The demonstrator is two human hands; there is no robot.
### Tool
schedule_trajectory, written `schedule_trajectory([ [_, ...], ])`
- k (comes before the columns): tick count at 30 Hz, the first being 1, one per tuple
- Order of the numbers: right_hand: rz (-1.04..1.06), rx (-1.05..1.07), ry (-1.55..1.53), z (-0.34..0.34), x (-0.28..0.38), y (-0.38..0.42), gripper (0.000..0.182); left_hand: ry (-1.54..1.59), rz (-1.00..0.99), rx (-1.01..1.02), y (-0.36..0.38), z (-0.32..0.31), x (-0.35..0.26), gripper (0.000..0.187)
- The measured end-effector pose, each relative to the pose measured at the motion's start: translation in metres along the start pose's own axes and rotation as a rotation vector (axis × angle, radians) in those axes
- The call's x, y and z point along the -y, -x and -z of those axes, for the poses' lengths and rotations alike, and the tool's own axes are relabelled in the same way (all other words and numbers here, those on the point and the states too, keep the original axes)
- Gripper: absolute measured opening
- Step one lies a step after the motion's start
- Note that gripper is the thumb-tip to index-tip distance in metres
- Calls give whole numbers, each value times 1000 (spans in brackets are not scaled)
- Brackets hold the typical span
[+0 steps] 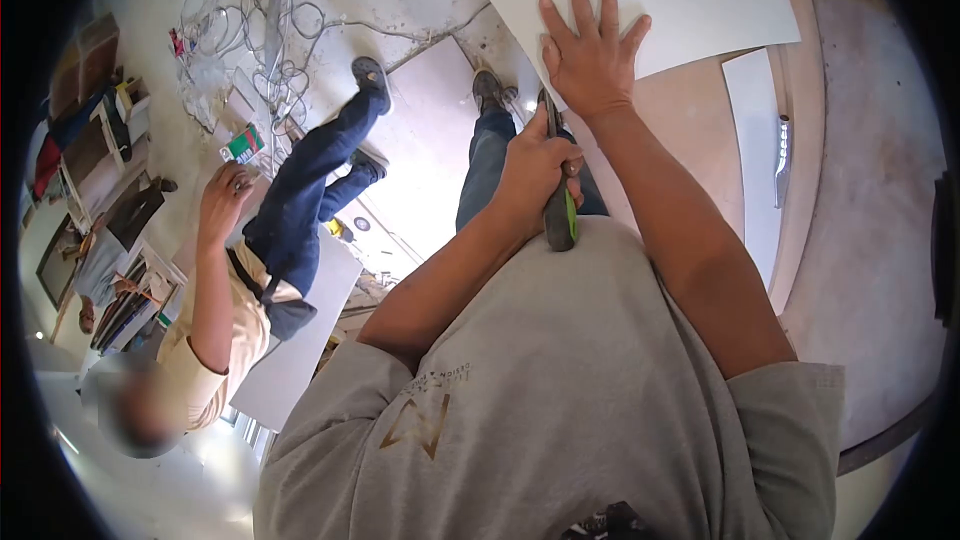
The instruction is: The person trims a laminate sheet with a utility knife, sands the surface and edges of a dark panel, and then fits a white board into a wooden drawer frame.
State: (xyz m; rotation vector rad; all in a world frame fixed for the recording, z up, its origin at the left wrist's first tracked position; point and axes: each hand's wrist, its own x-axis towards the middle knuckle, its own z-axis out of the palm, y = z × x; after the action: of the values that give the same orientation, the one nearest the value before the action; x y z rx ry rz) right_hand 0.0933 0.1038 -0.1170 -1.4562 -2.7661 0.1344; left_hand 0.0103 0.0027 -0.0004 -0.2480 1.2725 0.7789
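My left hand [540, 172] is closed round the black-and-green handle of a hand tool [561, 220]. A narrow dark part of the tool sticks out beyond my fist, close to the edge of a white board [690, 0]; its exact kind is not clear. My right hand [597, 62] lies flat on that board, fingers spread, near its front edge. Beneath the board is a light brown work surface [690, 130].
On the right, a white strip [750, 160] lies with a slim metallic tool [783, 155] beside it. At left, another person in a tan shirt [225, 340] stands near a green-and-white box [243, 144]. Tangled cables [265, 25] cover the floor; cluttered shelving [105, 150] stands farther left.
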Motion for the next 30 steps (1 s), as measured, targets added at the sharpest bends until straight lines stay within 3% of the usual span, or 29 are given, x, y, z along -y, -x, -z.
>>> schedule_trajectory([
  [5, -10, 4, -16, -1, -1, -6, 48, 34, -5, 0, -39, 7, 17, 39],
  [11, -4, -6, -1, 0, 0, -4, 48, -14, -45, -5, -5, -2, 8, 33],
  [14, -11, 6, 4, 2, 1, -5, 48, 34, -69, -5, -48, 7, 24, 41],
  [20, -11, 10, 10, 1, 1, -3, 49, -32, -69, -24, -6, -4, 14, 31],
  [23, -18, 26, 13, 1, 2, -5, 49, 42, -105, -28, -36, -3, 23, 34],
  [30, -16, 42, 34, 2, 1, -2, 49, -2, -103, -30, -20, -1, 30, 33],
])
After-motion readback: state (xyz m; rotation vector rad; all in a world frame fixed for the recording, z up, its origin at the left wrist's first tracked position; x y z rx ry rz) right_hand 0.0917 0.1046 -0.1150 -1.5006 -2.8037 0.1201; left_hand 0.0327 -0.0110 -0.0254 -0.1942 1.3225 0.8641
